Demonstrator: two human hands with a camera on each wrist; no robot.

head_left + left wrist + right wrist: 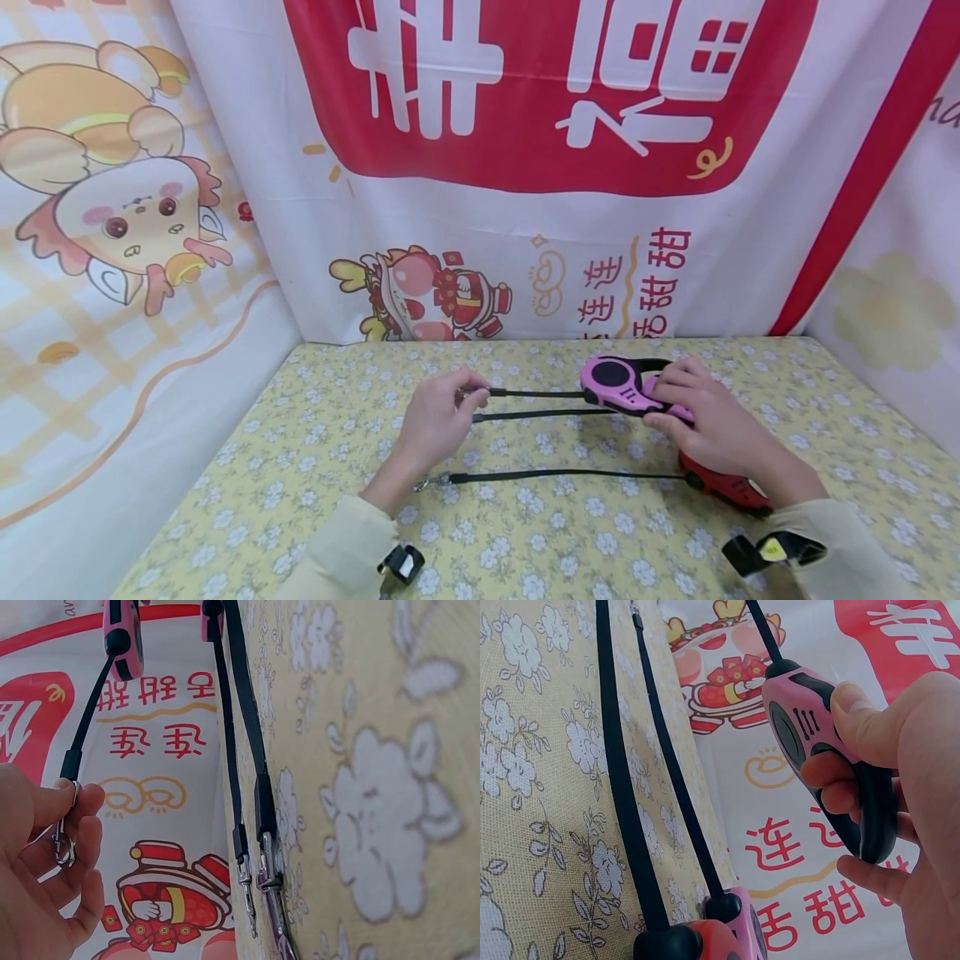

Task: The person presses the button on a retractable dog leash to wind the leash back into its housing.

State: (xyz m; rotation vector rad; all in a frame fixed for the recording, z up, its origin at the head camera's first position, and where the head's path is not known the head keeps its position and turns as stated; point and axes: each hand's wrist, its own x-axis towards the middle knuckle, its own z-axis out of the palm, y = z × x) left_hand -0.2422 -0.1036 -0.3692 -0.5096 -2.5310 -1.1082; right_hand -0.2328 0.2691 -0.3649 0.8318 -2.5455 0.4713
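Observation:
My right hand [708, 417] grips the handle of a pink and black retractable dog leash [611, 377], raised above the table. Its black strap runs left to my left hand [437, 417], whose thumb and fingers pinch the metal clip [64, 844]. Below lies a red retractable leash [738, 490], partly covered by my right forearm, with its strap stretched out to a silver clip [431, 483]. Between them is a second pink leash [744, 904]; in the head view its body is mostly hidden and its strap [543, 413] shows.
A yellow flowered cloth covers the table [525, 550]. Printed white and red curtains [555, 183] hang at the back, with more fabric [150, 375] along the left side. Each sleeve has a wrist camera [402, 564] strapped on.

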